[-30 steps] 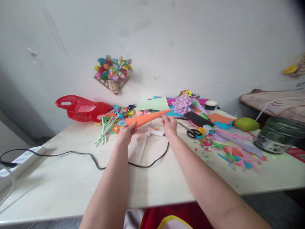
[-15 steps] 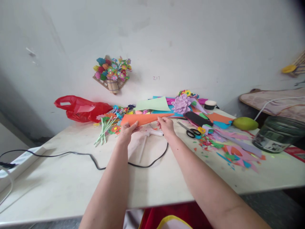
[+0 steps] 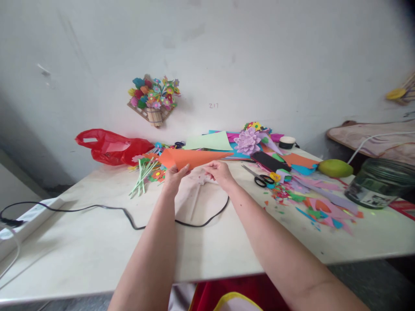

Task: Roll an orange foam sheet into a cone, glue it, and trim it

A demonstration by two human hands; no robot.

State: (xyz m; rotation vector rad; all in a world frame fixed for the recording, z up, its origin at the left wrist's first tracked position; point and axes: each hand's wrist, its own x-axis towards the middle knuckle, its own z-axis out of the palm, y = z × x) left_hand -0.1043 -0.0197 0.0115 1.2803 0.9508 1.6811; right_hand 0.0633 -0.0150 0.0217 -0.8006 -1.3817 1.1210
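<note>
Orange paper rolled to a point above the glue gun, left hand pinching it

The white glue gun (image 3: 201,178) lies on the pale table (image 3: 106,255), partly covered by the right hand. Just above it in the view, the orange paper (image 3: 197,158) is held in a tapering, cone-like shape, its wide end to the left and its narrow tip to the right. The left hand (image 3: 173,179), left of the glue gun, grips the paper's lower edge between thumb and fingers. The right hand (image 3: 223,173) has its fingers bent together at the lower edge, over the gun; whether they pinch the paper I cannot tell.

Left of the glue gun are the pale green stems (image 3: 142,176) and, farther out, the red plastic bag (image 3: 113,149). Behind it lies the light green sheet (image 3: 209,141). To its right are the black-handled scissors (image 3: 260,180), open, with the colored scraps (image 3: 324,211) beyond them, and the glass jar (image 3: 378,185) farthest right. The lilac flower (image 3: 247,141) sits behind and to the right of it. The black cord (image 3: 202,225) curves round in front of it.
</note>
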